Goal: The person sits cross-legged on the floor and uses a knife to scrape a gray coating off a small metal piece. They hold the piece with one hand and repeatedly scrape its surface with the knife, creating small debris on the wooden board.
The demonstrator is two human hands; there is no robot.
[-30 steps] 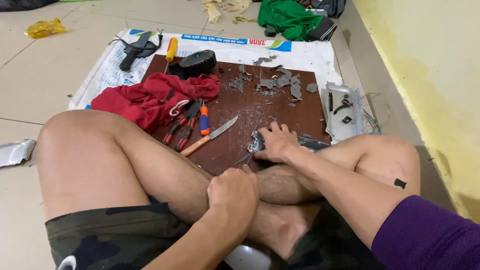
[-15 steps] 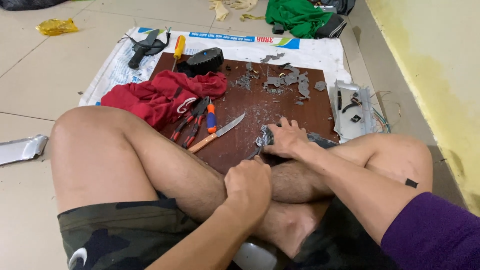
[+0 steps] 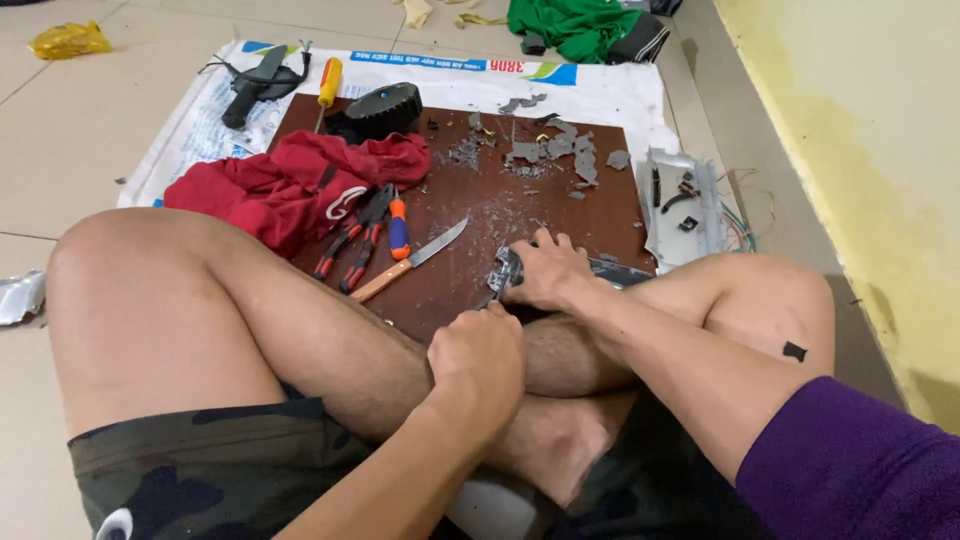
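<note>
I sit cross-legged at a dark brown board (image 3: 520, 215) on the floor. My right hand (image 3: 545, 272) presses down on a grey broken plastic part (image 3: 505, 272) at the board's near edge. My left hand (image 3: 478, 362) is closed in a fist around a thin tool whose tip (image 3: 487, 300) reaches toward that part; the tool's handle is hidden in the fist. A knife (image 3: 410, 260) with a wooden handle lies just left of the part.
Red-handled pliers (image 3: 350, 240), an orange screwdriver (image 3: 398, 228) and a red cloth (image 3: 290, 185) lie on the board's left. Grey plastic shards (image 3: 555, 150), a black round part (image 3: 382, 105), a yellow-handled screwdriver (image 3: 328, 82) and a metal tray with wires (image 3: 685, 205) sit farther off.
The view shifted slightly. My left fist moved a little up toward the part, my right hand stays pressed on it.
</note>
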